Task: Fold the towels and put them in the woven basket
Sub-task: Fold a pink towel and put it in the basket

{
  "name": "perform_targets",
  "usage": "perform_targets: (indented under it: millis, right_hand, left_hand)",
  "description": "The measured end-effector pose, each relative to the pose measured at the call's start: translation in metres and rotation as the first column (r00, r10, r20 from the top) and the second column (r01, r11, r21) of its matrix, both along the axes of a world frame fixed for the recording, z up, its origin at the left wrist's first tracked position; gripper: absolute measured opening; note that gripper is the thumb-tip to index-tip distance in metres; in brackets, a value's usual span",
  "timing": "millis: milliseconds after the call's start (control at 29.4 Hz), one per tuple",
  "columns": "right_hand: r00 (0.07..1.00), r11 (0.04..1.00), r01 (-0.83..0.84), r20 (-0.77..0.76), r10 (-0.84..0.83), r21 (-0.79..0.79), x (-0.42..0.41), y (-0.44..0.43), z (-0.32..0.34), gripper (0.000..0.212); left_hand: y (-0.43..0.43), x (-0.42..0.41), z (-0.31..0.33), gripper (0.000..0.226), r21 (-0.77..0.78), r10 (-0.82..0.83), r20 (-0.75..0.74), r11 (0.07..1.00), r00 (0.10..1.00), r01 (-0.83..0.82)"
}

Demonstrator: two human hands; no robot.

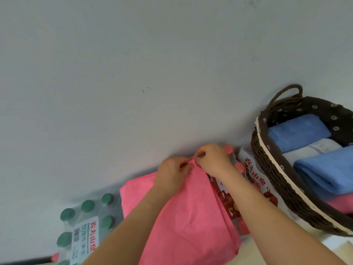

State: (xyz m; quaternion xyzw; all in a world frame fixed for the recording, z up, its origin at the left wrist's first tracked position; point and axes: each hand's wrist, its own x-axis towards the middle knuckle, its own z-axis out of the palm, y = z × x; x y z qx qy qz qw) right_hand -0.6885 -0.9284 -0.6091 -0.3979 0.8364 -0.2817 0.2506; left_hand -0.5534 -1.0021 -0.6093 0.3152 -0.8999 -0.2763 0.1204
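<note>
**A:** When you begin from the hands, how many are there, and what do they have?

**B:** Two. The left hand (172, 174) and the right hand (214, 159) meet at the top corner of one pink towel (191, 217). The fingers of each are curled and pinch the cloth there, and the two hands almost touch. The towel spreads down from this corner toward the person, between the two forearms.

**A:** And what is around the towel?

**B:** Two shrink-wrapped packs of water bottles. The pack with green caps (86, 236) is at the left, and the pack with red caps (252, 178) is at the right. The towel covers a part of each one in this view.

**A:** Is there any container?

**B:** One woven basket (275, 178), dark brown, at the right, just beside the red-capped pack. It has a brown liner (324, 108) with small flowers and one loop handle (286, 92) in view. Four folded towels lie inside: two blue towels, one at the back (298, 131) and one nearer (328, 169), one pale towel (313, 149) between them, and one folded pink towel (340, 204) nearest to the person.

**A:** And the room?

**B:** A plain grey-white wall (152, 64) fills the whole upper part. A white surface (336, 247) shows at the bottom right corner. I cannot tell if the basket stands on it.
</note>
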Motion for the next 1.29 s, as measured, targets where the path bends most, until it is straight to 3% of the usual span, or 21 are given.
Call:
perform_targets:
  millis: [238, 714, 816, 884, 1021, 1123, 1225, 1293]
  right_hand:
    - [0.951, 0.983, 0.089, 0.307, -0.037, -0.16, 0.001, 0.009, 0.0, 0.013]
    - [0.964, 0.961, 0.104, 0.263, -0.034, -0.255, 0.008, 0.017, -0.002, 0.015]
    - [0.938, 0.951, 0.112, 0.345, -0.006, -0.288, 0.01, 0.021, -0.001, 0.01]
    - [0.923, 0.944, 0.12, 0.385, 0.009, -0.309, 0.011, 0.021, -0.001, 0.005]
    - [0.955, 0.922, 0.21, 0.272, -0.121, -0.325, 0.007, 0.018, -0.005, 0.012]
    - [0.958, 0.922, 0.241, 0.229, -0.175, -0.303, -0.001, 0.02, -0.005, 0.018]
    - [0.97, 0.931, 0.225, 0.158, -0.186, -0.286, -0.008, 0.024, -0.001, 0.018]
    - [0.975, 0.938, 0.207, 0.139, -0.174, -0.277, -0.009, 0.024, 0.003, 0.019]
  left_hand:
    - [-0.002, -0.006, -0.002, 0.012, -0.02, 0.029, -0.016, 0.999, 0.999, -0.029]
    - [-0.012, -0.007, 0.002, 0.027, -0.301, -0.06, 0.141, 0.948, 0.988, 0.1]
    - [-0.014, -0.006, 0.003, 0.045, -0.322, -0.08, 0.129, 0.94, 0.988, 0.118]
    - [-0.014, -0.005, 0.005, 0.044, -0.297, -0.076, 0.128, 0.949, 0.989, 0.111]
    - [-0.02, 0.008, 0.01, 0.03, -0.172, -0.059, 0.169, 0.981, 0.984, 0.088]
    - [-0.038, 0.047, 0.013, 0.032, -0.086, -0.042, 0.291, 0.994, 0.956, 0.07]
    - [-0.059, 0.1, 0.023, 0.047, -0.113, 0.019, 0.397, 0.993, 0.918, 0.028]
    - [-0.067, 0.126, 0.032, 0.05, -0.141, 0.036, 0.375, 0.99, 0.926, 0.019]
